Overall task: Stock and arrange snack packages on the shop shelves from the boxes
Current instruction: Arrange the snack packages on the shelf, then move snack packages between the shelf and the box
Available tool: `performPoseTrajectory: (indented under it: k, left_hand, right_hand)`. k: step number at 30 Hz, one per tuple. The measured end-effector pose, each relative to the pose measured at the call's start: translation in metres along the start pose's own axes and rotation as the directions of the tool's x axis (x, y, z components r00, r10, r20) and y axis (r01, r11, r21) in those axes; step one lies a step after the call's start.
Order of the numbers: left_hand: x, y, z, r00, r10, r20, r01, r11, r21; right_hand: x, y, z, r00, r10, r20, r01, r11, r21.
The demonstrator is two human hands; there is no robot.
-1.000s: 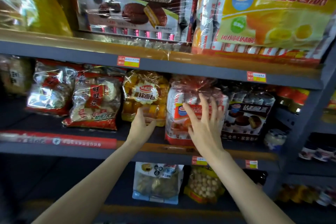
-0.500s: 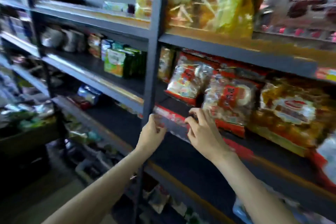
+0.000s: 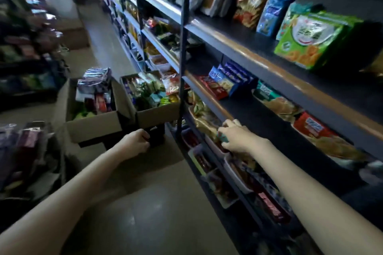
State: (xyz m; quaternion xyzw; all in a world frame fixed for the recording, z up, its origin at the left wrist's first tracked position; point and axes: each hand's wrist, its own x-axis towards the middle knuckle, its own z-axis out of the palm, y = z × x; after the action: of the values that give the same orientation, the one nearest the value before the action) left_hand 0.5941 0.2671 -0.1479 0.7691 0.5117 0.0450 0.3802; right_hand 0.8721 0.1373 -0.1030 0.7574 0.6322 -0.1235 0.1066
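Head view, while restocking is under way: task is looking partly done.
Shelves [image 3: 259, 62]: packets are already standing in rows.
Boxes [image 3: 149, 97]: still sitting full on the aisle floor.
Right hand [image 3: 236, 137]: fingers are curling round a teal packet [image 3: 224, 138] at the lower shelf edge.
Left hand [image 3: 135, 143]: clenching loosely, apparently holding nothing.

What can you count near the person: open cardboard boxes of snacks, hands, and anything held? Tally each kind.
Open cardboard boxes: 2, left box and right box
Hands: 2, left hand and right hand
Held items: 1, a teal packet in the right hand's fingers
Total: 5
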Motion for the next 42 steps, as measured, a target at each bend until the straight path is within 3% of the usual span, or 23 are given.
performPoseTrajectory:
  k: [6, 11, 14, 17, 20, 24, 28, 31, 34, 38, 42]
  left_hand:
    - [0.077, -0.091, -0.062, 0.945, -0.257, -0.201, 0.197, 0.940, -0.278]
    - [0.173, -0.117, -0.086, 0.876, -0.417, -0.243, 0.323, 0.880, -0.348]
    - [0.233, -0.112, -0.102, 0.918, -0.320, -0.235, 0.303, 0.947, -0.107]
    - [0.285, -0.108, -0.121, 0.987, -0.093, -0.131, 0.116, 0.977, 0.178]
    - [0.334, -0.126, -0.133, 0.999, -0.022, -0.028, 0.029, 0.957, 0.290]
    - [0.421, -0.175, -0.141, 0.988, -0.154, 0.026, 0.141, 0.949, 0.282]
    - [0.509, -0.205, -0.144, 0.983, -0.121, 0.139, 0.088, 0.971, 0.222]
    - [0.557, -0.222, -0.149, 0.989, -0.064, 0.132, 0.046, 0.990, 0.131]
    - [0.592, -0.238, -0.156, 0.997, -0.026, 0.076, 0.024, 0.999, 0.029]
    - [0.620, -0.255, -0.163, 0.999, 0.036, -0.013, -0.037, 0.997, -0.064]
    - [0.632, -0.264, -0.167, 0.999, 0.038, 0.011, -0.037, 0.996, -0.078]
  right_hand:
    - [0.154, -0.028, 0.002, 0.993, -0.031, 0.113, 0.028, 0.999, 0.030]
    - [0.286, -0.023, 0.001, 0.999, -0.033, -0.031, 0.037, 0.989, 0.144]
    - [0.365, -0.031, -0.008, 1.000, -0.016, -0.002, 0.016, 0.985, 0.174]
    - [0.435, -0.059, -0.011, 0.997, -0.014, 0.073, -0.002, 0.977, 0.212]
    - [0.493, -0.094, -0.002, 0.993, -0.069, 0.098, 0.044, 0.971, 0.235]
    - [0.566, -0.122, 0.018, 0.997, -0.057, 0.049, 0.042, 0.962, 0.269]
    - [0.639, -0.125, 0.048, 0.974, 0.088, 0.210, -0.154, 0.934, 0.322]
    - [0.697, -0.135, 0.071, 0.940, 0.124, 0.317, -0.238, 0.906, 0.351]
    - [0.751, -0.149, 0.098, 0.957, 0.143, 0.252, -0.228, 0.909, 0.350]
    - [0.801, -0.165, 0.129, 0.931, 0.279, 0.234, -0.334, 0.910, 0.245]
    - [0.808, -0.181, 0.132, 0.946, 0.260, 0.191, -0.285, 0.951, 0.118]
